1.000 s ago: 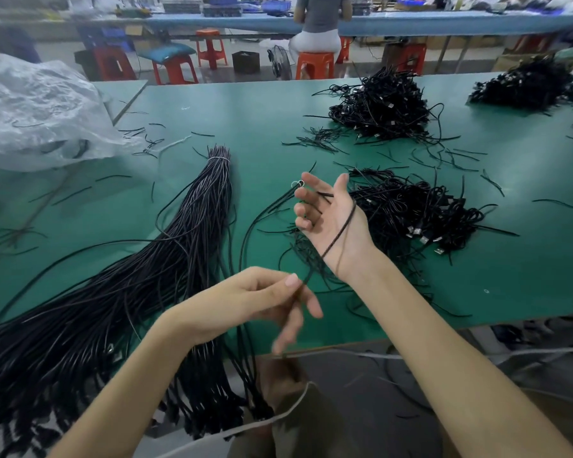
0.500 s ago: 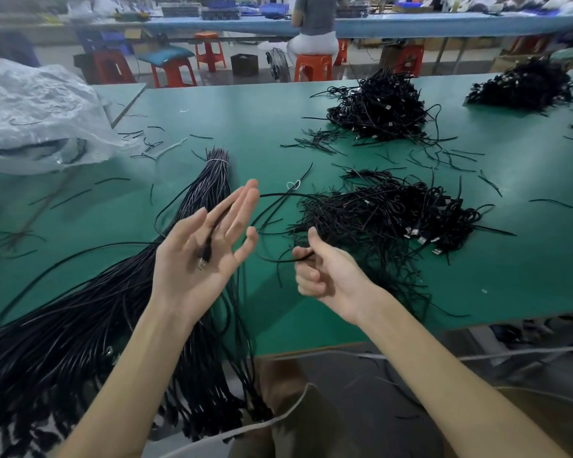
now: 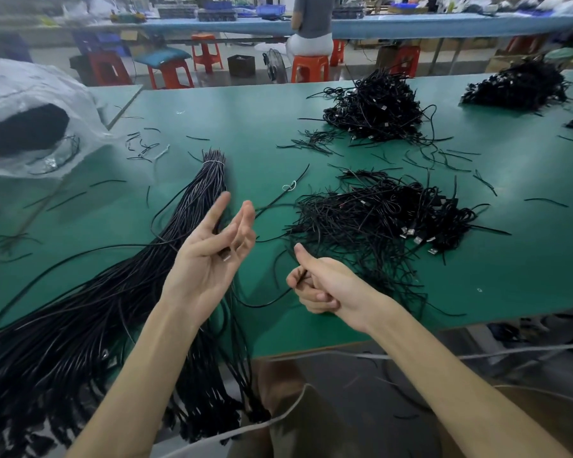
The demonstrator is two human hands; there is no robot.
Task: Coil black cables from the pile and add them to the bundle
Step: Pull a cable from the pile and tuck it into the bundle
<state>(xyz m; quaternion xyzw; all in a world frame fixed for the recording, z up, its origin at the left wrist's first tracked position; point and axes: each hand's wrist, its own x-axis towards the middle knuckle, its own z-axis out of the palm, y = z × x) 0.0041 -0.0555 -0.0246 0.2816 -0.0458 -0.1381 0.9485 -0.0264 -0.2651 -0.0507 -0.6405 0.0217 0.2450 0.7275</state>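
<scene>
A black cable (image 3: 265, 305) was gripped in the curled fingers (image 3: 315, 297) of the right hand (image 3: 328, 285); the fingers (image 3: 235, 226) of the left hand (image 3: 202, 269) were spread nearly straight, a plug end (image 3: 225, 257) seen against them, though whether it was pinched could not be told. The cable was slung slack just right of the bundle (image 3: 113, 309), whose long axis ran from its tied tip to the edge of the table (image 3: 262, 127) beneath the left hand, judged the nearer. The pile (image 3: 377, 223) lay farther right, with bare green between.

No text, label or number is readable anywhere.
</scene>
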